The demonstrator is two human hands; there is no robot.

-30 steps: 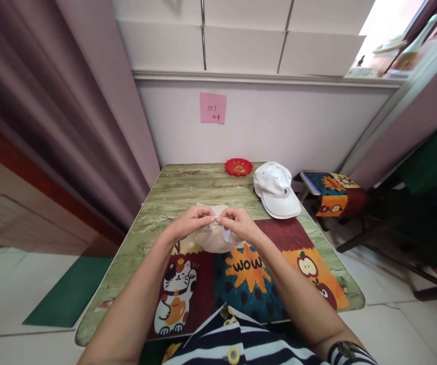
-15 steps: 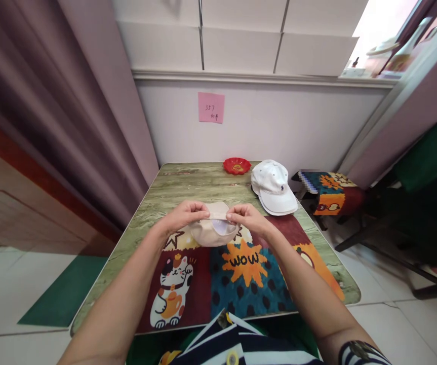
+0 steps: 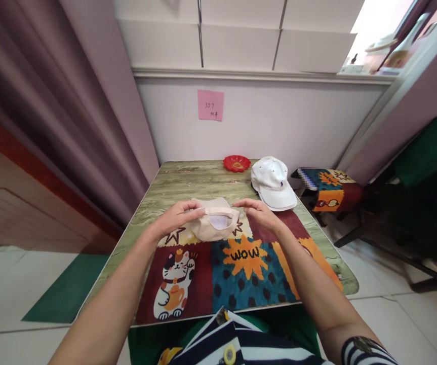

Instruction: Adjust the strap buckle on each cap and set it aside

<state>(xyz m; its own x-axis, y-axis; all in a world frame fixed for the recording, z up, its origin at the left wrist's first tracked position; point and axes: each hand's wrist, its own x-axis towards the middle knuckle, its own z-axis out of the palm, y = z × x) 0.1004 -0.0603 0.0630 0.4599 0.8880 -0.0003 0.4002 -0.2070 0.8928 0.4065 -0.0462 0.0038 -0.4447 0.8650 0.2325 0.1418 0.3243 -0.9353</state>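
Note:
A beige baseball cap (image 3: 214,230) sits in the middle of the table, at the far edge of the patterned mat. Its back opening and the strap (image 3: 220,210) across it face me. My left hand (image 3: 176,218) is at the cap's left side, thumb and fingers closed on it near the strap's left end. At the right side is my right hand (image 3: 260,212), fingers stretched out beside the cap and off the strap; whether the fingertips touch the cap I cannot tell. A white baseball cap (image 3: 273,183) with a small dark emblem rests farther back on the right.
A red scalloped dish (image 3: 236,163) stands at the table's back edge. The colourful mat (image 3: 199,284) covers the near part of the wooden-looking table (image 3: 180,177). Right of the table is a stool (image 3: 328,190) with a similar cloth. A pink note (image 3: 210,105) is on the wall.
My right hand has let go of the strap and moved slightly right, its fingers straightened. The strap now lies across the cap's opening. My left hand has shifted a little left.

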